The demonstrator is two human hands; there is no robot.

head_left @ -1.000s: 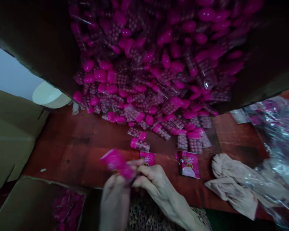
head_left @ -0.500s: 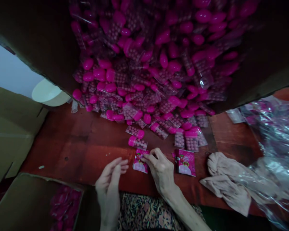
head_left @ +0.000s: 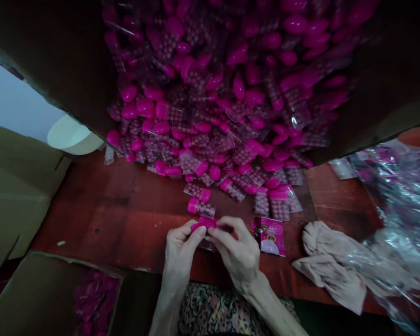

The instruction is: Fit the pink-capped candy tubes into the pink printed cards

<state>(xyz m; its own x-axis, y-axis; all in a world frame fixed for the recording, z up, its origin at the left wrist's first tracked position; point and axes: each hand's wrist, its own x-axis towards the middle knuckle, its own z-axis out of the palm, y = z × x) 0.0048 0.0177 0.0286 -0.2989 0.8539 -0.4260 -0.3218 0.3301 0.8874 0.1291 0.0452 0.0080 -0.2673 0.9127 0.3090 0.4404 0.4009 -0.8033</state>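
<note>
So the packet was on or just above the near part of the red table, right between both hands. The left hand had thumb and index pinching its left end, and the right hand had thumb and fingertips closed on the other end. Couldn't tell what the left's other fingers were up to, and the thumbs hid a good chunk of it. Two pink-capped bottles lay just past it, kinda crowding the far side, with a huge pile of them behind. A second packet lay near the right hand, then a crumpled rag and shiny plastic farther right. Lower left, an open box held pink stuff.
</note>
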